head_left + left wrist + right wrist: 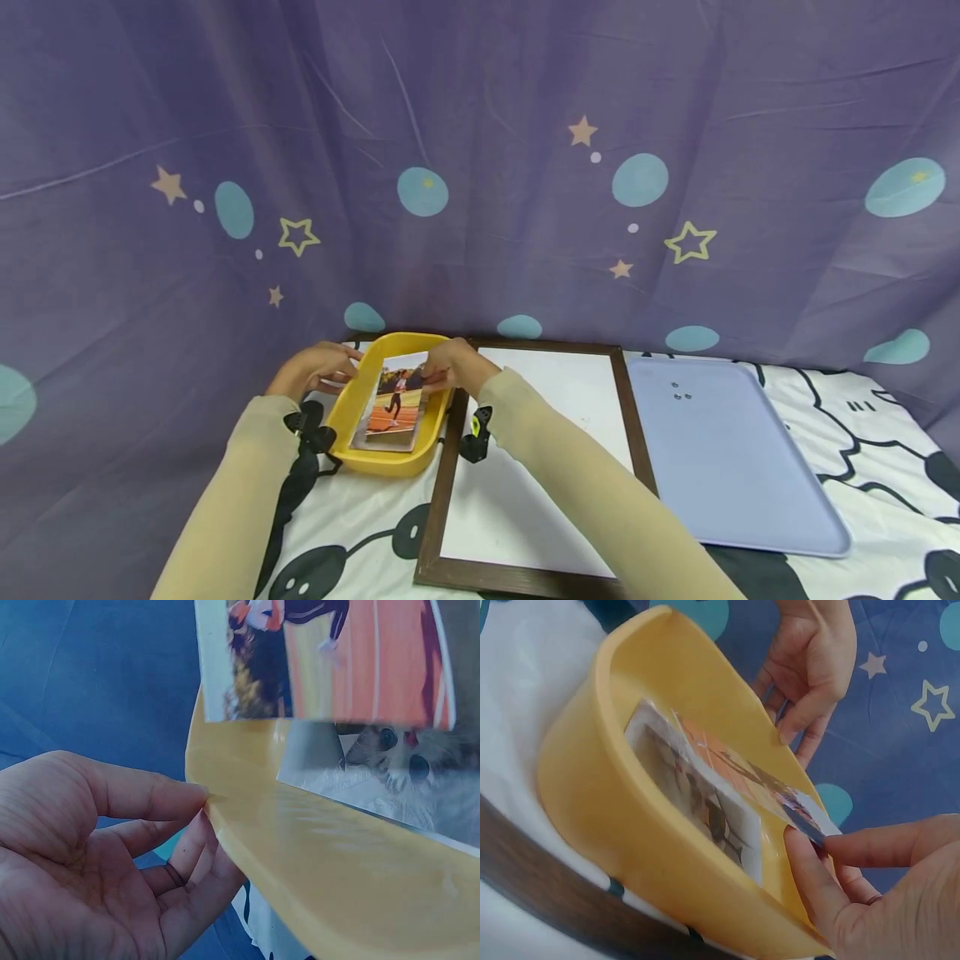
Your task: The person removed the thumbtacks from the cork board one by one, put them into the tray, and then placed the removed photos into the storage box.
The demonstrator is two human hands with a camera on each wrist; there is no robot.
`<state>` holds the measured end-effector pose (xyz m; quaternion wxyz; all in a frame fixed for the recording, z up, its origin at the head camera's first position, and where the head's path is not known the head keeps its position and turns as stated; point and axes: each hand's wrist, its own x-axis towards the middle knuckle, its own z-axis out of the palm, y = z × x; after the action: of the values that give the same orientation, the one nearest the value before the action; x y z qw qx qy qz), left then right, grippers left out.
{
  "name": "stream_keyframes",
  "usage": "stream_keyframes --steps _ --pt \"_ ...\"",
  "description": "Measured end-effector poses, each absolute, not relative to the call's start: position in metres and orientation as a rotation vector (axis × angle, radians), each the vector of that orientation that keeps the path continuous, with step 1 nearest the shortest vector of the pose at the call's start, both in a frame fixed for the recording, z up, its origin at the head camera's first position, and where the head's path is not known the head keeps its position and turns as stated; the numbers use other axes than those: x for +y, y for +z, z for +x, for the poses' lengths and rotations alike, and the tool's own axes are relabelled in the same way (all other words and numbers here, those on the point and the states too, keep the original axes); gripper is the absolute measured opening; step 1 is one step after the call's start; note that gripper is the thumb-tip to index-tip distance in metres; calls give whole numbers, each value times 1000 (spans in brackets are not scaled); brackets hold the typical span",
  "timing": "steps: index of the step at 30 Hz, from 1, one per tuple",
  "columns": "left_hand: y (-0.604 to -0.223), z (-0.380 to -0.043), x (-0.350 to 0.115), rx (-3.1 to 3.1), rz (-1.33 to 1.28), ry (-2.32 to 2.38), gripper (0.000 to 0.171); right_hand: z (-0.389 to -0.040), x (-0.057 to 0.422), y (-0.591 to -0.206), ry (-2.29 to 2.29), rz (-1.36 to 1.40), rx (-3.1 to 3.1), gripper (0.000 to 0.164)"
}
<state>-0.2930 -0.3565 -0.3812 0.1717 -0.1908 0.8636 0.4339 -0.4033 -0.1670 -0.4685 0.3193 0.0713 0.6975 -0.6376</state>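
Note:
A yellow plastic basin (pixel 385 464) stands at the left, with photo prints in it. My left hand (pixel 318 367) pinches the basin's left rim between thumb and fingers, which the left wrist view shows close up. My right hand (pixel 900 892) pinches the edge of a photo of a runner (pixel 399 398) on an orange track. This photo is raised over the others in the basin. Beneath it lies a photo of a cat (pixel 420 769), partly covered. The right wrist view also shows a glossy print (pixel 705 806) lying inside the basin.
Right of the basin lies a white board (pixel 540 533) with a brown frame (pixel 432 533), under my right forearm. Farther right is a light blue tray (pixel 735 467) with several small silver pieces (pixel 678 397). A purple patterned curtain (pixel 480 108) hangs behind.

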Motion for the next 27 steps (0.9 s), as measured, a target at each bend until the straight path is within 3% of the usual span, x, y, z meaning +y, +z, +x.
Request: stream_keyframes --steps 3,4,8,12,15,22,25,27 --pt "-383 -294 -357 2450 -544 1239 55 -420 -180 -494 -1669 137 1774 14" --pt "-384 -294 -357 2449 -545 1241 55 -443 -192 -521 -1655 123 1733 13" --pt "-386 -295 -356 2453 -548 1237 56 -496 -223 -590 -1647 81 1628 19" --pt "-387 -296 -356 2456 -555 1228 57 -520 -237 -627 -1708 82 1568 26" --pt "-387 -296 -356 2455 -561 1223 56 -503 -232 -612 -1728 103 1594 26" --pt "-386 -294 -355 2456 -574 1230 55 -428 -207 -534 -1758 147 1638 17" --pt "-385 -294 -354 2459 -571 1232 54 -415 -199 -517 -1755 129 1643 17" --pt "-384 -293 -354 2459 -572 1234 54 -381 -185 -480 -1751 140 1717 17"
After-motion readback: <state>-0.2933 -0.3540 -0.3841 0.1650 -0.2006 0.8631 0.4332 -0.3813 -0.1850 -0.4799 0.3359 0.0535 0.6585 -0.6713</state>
